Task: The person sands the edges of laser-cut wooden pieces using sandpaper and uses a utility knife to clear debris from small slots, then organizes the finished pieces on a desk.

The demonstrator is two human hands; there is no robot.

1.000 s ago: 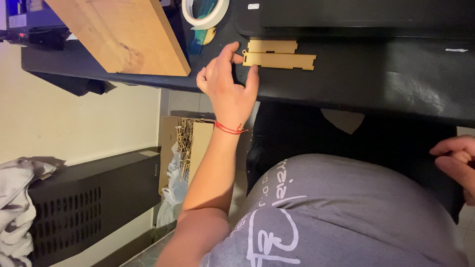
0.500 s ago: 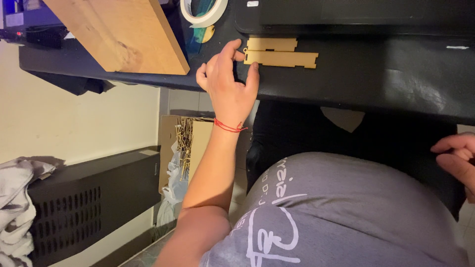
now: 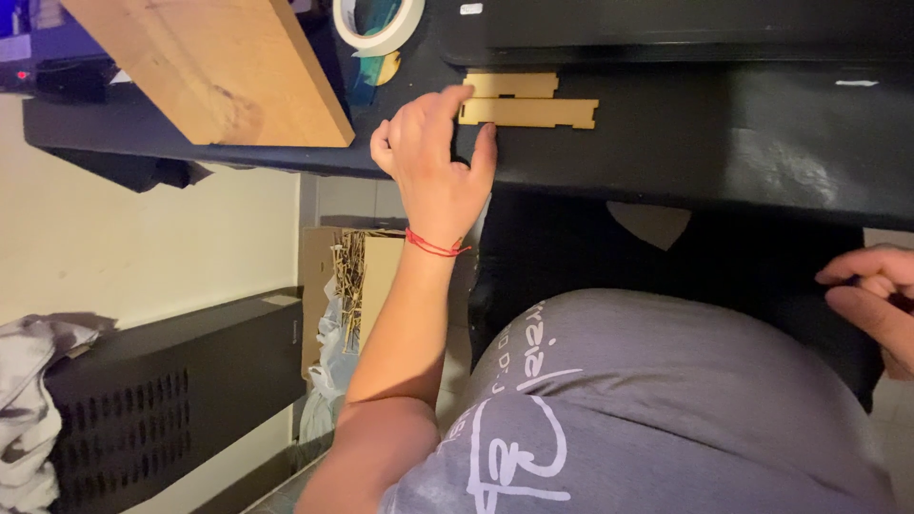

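Head view: the left hand [image 3: 433, 167] lies open, grip released, forefinger touching the end of two notched plywood strips [image 3: 526, 112] on the black tabletop [image 3: 724, 152], beside a tape roll [image 3: 379, 21] and wooden board [image 3: 214, 71]. Right hand [image 3: 871, 300], loosely curled and grasping nothing, waits well apart; pressing flat should keep the strips aligned.

The person wears a grey short-sleeved T-shirt [image 3: 666, 400] that fills the lower middle of the view; white printed lettering and looping line work run across its front, too folded to make out. The left forearm [image 3: 400, 333] is bare from the sleeve down. A thin red string bracelet [image 3: 433, 246] circles the wrist just below the left hand [image 3: 433, 157], with a small loose end sticking out. The right hand [image 3: 871, 295] shows at the right edge, bare, with no ring or band visible.
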